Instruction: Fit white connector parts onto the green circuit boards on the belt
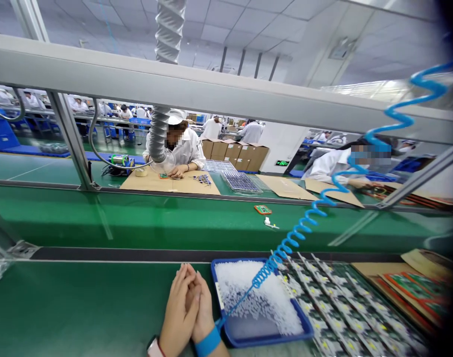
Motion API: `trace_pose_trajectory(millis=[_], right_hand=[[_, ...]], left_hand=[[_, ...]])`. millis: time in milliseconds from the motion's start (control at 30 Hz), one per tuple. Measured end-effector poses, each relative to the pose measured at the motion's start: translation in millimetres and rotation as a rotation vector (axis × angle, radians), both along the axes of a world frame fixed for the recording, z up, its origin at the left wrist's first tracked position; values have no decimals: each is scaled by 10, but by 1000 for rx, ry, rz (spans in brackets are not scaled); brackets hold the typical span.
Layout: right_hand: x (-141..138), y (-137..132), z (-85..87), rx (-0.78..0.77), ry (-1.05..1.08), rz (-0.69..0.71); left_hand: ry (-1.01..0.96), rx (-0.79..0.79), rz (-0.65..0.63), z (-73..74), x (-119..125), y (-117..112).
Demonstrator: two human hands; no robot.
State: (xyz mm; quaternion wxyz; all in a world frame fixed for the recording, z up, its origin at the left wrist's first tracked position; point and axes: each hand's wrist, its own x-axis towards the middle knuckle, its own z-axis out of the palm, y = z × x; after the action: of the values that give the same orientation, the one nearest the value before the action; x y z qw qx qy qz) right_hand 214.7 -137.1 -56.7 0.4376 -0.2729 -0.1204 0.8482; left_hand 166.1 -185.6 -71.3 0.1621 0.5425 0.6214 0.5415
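Note:
My left hand [177,315] and my right hand [203,308] are pressed together palm to palm on the green bench, fingers closed and pointing away from me. Anything between them is hidden. A blue wrist strap [207,342] circles my right wrist, and its blue coiled cord [304,225] rises up to the right. Just right of my hands stands a blue tray [263,342] holding a heap of small white parts [256,292]. Beyond the tray lie panels of green circuit boards [345,307].
A green conveyor belt [155,220] runs across in front, carrying a small green board [262,209] and a white piece [269,224]. A grey frame bar [211,96] crosses overhead. Two people in white coats [182,144], [334,166] work opposite. More boards lie on cardboard [416,287] at right.

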Motion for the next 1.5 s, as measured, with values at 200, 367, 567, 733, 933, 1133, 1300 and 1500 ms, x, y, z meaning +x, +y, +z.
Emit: trace_pose_trajectory(millis=[200, 367, 567, 733, 933, 1133, 1300, 1500], right_hand=[[13, 38, 81, -78, 43, 7], [9, 72, 54, -35, -32, 15], [21, 64, 73, -43, -53, 7], [11, 63, 48, -54, -53, -1], [1, 69, 29, -44, -43, 12], [18, 53, 55, -21, -60, 16], [20, 60, 49, -34, -51, 17], [16, 65, 46, -58, -16, 23]], left_hand=[[68, -37, -14, 1, -48, 25], [83, -77, -7, 50, -64, 27], [47, -93, -9, 83, -53, 14], [42, -65, -4, 56, -58, 13], [89, -79, -4, 52, -65, 13], [75, -108, -10, 86, -56, 6], [59, -112, -17, 97, -61, 4], [63, -116, -24, 111, -71, -5]])
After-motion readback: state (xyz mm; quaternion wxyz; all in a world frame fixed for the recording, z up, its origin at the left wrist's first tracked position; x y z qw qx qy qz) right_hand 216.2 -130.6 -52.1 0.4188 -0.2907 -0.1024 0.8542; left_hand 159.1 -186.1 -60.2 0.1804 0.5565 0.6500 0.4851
